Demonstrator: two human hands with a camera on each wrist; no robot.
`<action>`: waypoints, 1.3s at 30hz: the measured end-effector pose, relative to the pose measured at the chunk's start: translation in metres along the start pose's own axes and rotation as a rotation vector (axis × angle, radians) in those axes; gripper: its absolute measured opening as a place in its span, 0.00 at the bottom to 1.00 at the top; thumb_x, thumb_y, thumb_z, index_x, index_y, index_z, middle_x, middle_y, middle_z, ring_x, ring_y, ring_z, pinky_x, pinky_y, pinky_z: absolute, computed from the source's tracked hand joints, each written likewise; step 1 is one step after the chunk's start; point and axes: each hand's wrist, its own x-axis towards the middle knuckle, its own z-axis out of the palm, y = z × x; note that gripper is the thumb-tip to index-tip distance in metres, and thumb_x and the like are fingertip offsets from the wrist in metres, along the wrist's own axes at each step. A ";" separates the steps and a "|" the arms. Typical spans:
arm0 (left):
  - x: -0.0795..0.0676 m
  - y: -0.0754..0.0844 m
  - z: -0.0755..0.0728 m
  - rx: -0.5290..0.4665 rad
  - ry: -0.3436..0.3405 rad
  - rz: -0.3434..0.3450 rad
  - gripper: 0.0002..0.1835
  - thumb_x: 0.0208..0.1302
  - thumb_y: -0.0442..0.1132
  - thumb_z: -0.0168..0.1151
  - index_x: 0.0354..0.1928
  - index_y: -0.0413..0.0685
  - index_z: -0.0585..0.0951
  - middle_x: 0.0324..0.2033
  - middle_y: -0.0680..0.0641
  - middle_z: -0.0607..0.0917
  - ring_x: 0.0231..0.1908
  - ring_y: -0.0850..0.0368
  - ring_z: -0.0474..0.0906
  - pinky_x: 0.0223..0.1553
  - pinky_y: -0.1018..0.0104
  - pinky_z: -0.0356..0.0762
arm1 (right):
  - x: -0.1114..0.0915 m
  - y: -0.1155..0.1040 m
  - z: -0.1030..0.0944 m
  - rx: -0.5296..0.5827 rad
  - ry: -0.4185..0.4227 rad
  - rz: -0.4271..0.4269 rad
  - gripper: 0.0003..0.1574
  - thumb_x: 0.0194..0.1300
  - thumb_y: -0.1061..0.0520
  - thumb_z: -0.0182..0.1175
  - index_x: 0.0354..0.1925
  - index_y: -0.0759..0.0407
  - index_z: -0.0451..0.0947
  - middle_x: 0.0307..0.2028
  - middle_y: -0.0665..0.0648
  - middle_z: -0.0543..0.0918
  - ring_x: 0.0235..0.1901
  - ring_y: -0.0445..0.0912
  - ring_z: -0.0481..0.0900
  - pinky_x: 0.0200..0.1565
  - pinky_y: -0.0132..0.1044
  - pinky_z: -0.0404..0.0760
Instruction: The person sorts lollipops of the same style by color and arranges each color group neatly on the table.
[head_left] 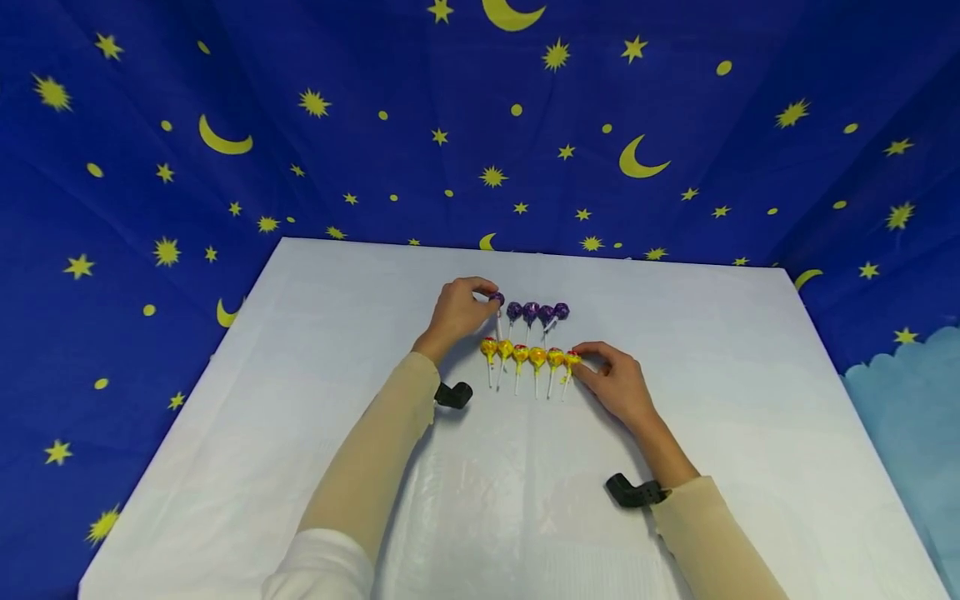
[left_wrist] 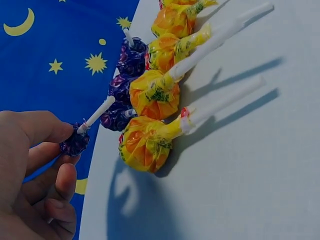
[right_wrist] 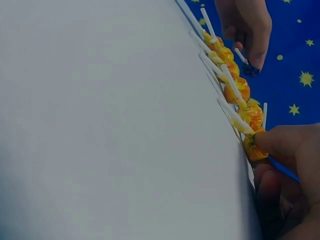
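My left hand (head_left: 460, 312) pinches a purple-wrapped lollipop (left_wrist: 74, 144) by its head, between thumb and fingers, at the left end of a row of purple lollipops (head_left: 531, 312). In front of that row lies a row of several yellow lollipops (head_left: 537, 356), sticks pointing towards me. At its right end my right hand (head_left: 618, 387) pinches the last yellow lollipop (right_wrist: 256, 148) at its head. The left wrist view shows the held purple lollipop's white stick sticking out beyond the fingertips.
The lollipops lie on a white-covered table (head_left: 480, 517). A blue cloth (head_left: 420, 158) with yellow stars and moons hangs behind and beside it. Each wrist carries a black camera mount, one on the left (head_left: 454, 395) and one on the right (head_left: 633, 492).
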 end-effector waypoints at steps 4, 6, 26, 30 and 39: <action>0.002 0.001 0.000 0.016 0.000 -0.011 0.13 0.62 0.44 0.66 0.48 0.52 0.84 0.43 0.53 0.84 0.42 0.56 0.78 0.46 0.59 0.73 | 0.000 -0.001 0.000 -0.004 -0.005 0.006 0.17 0.61 0.50 0.67 0.48 0.51 0.82 0.42 0.54 0.83 0.15 0.44 0.67 0.20 0.37 0.65; 0.003 0.001 0.000 0.029 0.008 -0.016 0.13 0.62 0.44 0.66 0.48 0.52 0.84 0.44 0.52 0.84 0.46 0.55 0.77 0.51 0.58 0.71 | 0.000 -0.001 -0.001 -0.008 -0.004 0.008 0.17 0.61 0.51 0.67 0.49 0.51 0.82 0.42 0.54 0.83 0.15 0.44 0.67 0.20 0.37 0.65; 0.007 -0.005 0.010 0.178 -0.073 -0.014 0.12 0.62 0.47 0.66 0.46 0.56 0.83 0.46 0.55 0.83 0.54 0.54 0.73 0.58 0.56 0.65 | -0.001 0.000 -0.004 -0.032 -0.047 0.011 0.17 0.62 0.51 0.65 0.50 0.51 0.81 0.46 0.56 0.82 0.17 0.45 0.67 0.23 0.39 0.65; 0.005 -0.006 0.013 0.145 -0.071 -0.006 0.13 0.62 0.46 0.66 0.47 0.54 0.83 0.46 0.54 0.83 0.54 0.54 0.73 0.59 0.56 0.64 | -0.002 0.000 -0.005 -0.038 -0.042 0.007 0.17 0.62 0.51 0.65 0.50 0.50 0.81 0.45 0.55 0.82 0.17 0.45 0.67 0.23 0.39 0.64; 0.002 -0.010 0.011 0.079 -0.052 0.033 0.12 0.63 0.47 0.65 0.47 0.54 0.84 0.44 0.55 0.84 0.53 0.56 0.75 0.58 0.57 0.65 | 0.000 0.004 -0.004 -0.025 -0.055 -0.012 0.18 0.63 0.49 0.65 0.51 0.50 0.81 0.46 0.55 0.82 0.19 0.45 0.68 0.25 0.39 0.65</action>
